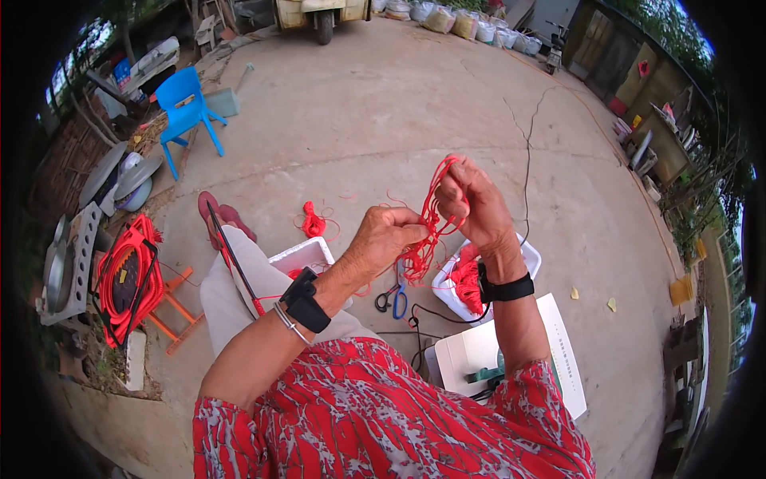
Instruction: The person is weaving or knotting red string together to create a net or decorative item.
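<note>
Above the ground in front of me, a looped, knotted bundle of thin red cord hangs between my two hands. My left hand pinches its side between thumb and fingers. Higher up, my right hand has its fingers curled round the top loops. Beneath them stands a white tub with more red cord inside. Scissors with a blue handle lie on the concrete left of the tub. A white foam box is partly hidden by my left forearm. Beyond it lies a small red cord bundle.
A white panel-like box sits by my right elbow. A dark thin rod slants across my leg. To the left are a blue chair and a stand draped with red cord. Dark cable runs over the concrete.
</note>
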Motion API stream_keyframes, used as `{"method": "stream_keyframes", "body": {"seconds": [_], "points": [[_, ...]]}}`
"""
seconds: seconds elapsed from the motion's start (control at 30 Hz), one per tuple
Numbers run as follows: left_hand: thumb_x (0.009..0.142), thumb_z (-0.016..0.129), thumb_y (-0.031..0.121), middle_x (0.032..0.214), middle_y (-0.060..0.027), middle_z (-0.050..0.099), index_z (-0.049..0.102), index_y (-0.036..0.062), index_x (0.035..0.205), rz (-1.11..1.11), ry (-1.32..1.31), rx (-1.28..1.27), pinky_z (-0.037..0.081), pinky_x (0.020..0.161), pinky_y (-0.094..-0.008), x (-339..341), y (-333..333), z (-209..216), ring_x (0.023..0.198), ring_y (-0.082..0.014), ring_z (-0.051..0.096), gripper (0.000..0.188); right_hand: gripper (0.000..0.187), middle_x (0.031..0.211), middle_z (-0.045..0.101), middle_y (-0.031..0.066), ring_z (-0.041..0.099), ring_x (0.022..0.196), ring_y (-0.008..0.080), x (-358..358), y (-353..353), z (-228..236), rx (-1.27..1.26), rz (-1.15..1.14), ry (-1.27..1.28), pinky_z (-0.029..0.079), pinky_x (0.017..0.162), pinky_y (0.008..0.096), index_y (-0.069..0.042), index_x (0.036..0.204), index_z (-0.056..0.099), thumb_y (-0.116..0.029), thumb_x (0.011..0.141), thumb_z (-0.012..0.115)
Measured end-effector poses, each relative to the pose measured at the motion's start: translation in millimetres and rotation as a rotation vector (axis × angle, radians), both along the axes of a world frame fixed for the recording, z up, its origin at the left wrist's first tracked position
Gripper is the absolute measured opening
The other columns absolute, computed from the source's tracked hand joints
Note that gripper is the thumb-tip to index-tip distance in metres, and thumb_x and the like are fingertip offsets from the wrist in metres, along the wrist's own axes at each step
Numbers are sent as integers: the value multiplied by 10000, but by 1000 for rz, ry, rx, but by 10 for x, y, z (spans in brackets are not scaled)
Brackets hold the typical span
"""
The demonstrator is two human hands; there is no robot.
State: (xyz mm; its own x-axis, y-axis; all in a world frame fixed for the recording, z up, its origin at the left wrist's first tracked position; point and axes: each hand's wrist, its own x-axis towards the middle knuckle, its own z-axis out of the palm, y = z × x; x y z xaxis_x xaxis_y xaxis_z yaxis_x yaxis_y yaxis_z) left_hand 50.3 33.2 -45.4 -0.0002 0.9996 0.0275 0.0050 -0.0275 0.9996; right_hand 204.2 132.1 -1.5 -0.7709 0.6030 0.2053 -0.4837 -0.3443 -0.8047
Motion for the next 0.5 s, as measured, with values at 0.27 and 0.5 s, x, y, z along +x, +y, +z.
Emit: {"method": "stream_keyframes", "body": {"seconds": [0.27, 0.5], "points": [[878, 568, 139, 891, -73, 646, 586, 2, 1038, -139, -417, -127, 501, 762, -308, -135, -40, 94, 806, -150, 626, 212, 151, 632, 476, -22, 380, 438, 45, 156, 140, -182, -37, -19, -7, 328, 411, 191, -100, 838, 467, -195, 950, 505], [844, 629, 154, 837, -31, 629, 593, -16, 1094, -212, -356, -175, 494, 714, -274, -44, -72, 141, 746, -107, 589, 304, 161, 617, 466, -35, 385, 438, 21, 35, 109, -144, -75, -12, 45, 310, 387, 178, -103, 834, 465, -203, 956, 496]]}}
